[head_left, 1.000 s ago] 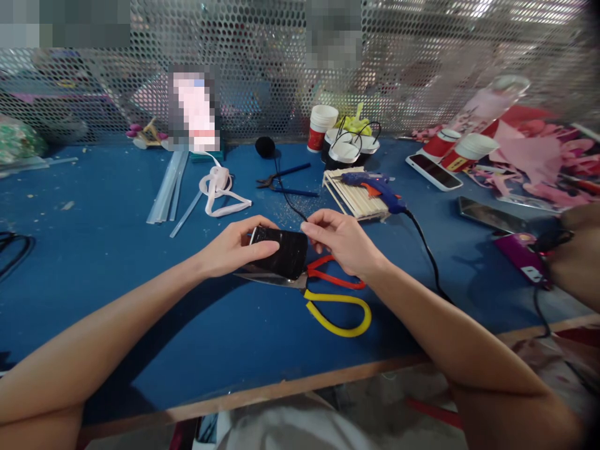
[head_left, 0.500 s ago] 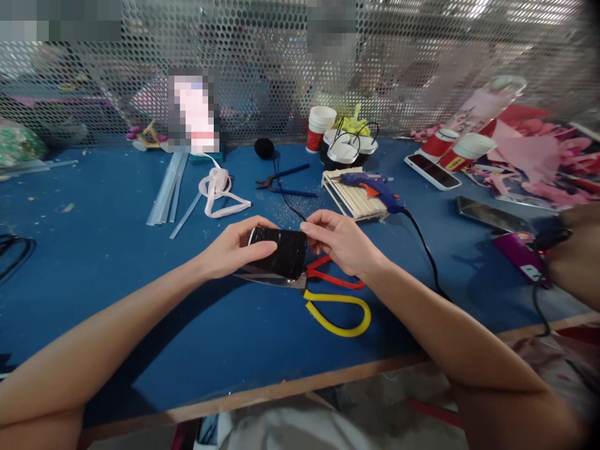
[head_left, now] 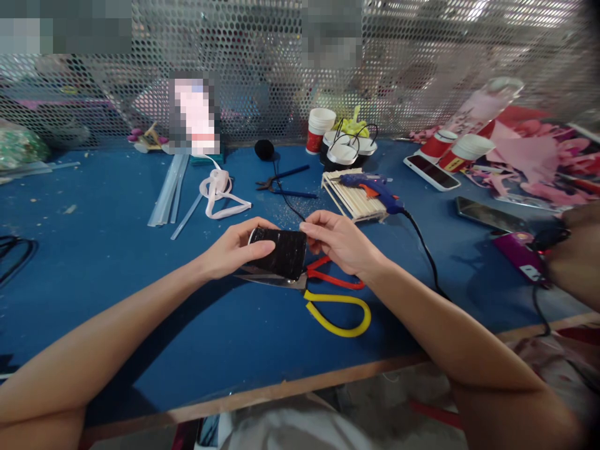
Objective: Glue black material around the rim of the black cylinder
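My left hand [head_left: 229,250] wraps a black cup [head_left: 280,252] lying on its side just above the blue table [head_left: 117,275], thumb along the near side, fingers curled round the white rim. My right hand [head_left: 344,242] meets the cup's other end, thumb and forefinger pressed together, pinching a thin black wire [head_left: 287,203] that trails back to a fuzzy black ball [head_left: 264,149]. The cup's surface looks dark and faintly glittery. Directly beneath it lie scissors [head_left: 323,294] with steel blades, one red handle and one yellow. Behind, a blue glue gun [head_left: 372,187] rests on a flat rack of pale wooden sticks [head_left: 349,199].
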